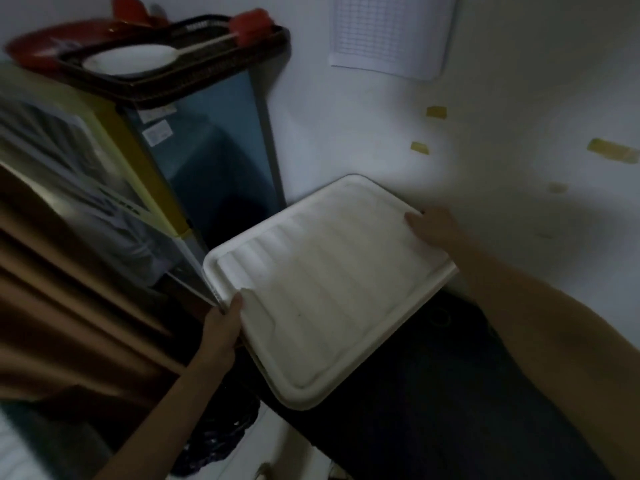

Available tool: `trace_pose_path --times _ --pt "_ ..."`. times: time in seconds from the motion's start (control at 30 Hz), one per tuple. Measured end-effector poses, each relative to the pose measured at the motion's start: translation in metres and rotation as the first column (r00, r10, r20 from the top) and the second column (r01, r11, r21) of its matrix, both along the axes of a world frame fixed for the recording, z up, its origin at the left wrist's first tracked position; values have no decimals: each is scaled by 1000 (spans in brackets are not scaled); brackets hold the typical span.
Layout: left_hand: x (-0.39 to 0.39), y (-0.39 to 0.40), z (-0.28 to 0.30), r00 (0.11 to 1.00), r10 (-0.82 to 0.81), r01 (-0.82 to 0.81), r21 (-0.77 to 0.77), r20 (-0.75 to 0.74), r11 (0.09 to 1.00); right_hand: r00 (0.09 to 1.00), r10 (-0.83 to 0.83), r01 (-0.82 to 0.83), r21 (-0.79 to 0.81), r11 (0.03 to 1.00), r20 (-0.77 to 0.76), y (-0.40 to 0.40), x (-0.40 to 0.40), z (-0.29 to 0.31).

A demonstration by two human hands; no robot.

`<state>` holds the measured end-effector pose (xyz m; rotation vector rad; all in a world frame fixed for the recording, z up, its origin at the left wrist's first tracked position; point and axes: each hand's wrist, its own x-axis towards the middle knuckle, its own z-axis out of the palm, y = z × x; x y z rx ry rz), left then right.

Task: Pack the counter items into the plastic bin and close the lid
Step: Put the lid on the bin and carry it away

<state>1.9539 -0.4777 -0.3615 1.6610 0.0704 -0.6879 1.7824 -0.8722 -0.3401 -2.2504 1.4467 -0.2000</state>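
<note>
Left hand [221, 329] pinches the near-left edge of the white lid [322, 289], right hand [431, 226] clamps the far edge, lid tilted above the dark bin [433, 393]. Best level it, square corners, then press evenly.

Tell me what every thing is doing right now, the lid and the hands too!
White ribbed plastic lid: tilted, held by both hands at opposite edges.
Left hand: grips the lid's near-left edge.
Right hand: grips the lid's far-right edge.
Dark woven tray: on top of the cabinet, holding a white plate.
</note>
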Motion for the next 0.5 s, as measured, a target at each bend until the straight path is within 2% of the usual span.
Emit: trace_pose_path --times 0.13,0.33,0.5 --pt "2 -1 4 998 56 -55 31 -13 998 1000 -23 22 -25 999 -6 -1 1 5" --pt "7 26 5 999 38 -39 46 5 998 999 17 -16 19 1000 -31 15 -10 9" --pt "12 67 17 998 57 -58 44 37 997 998 20 -26 112 993 52 51 -9 13"
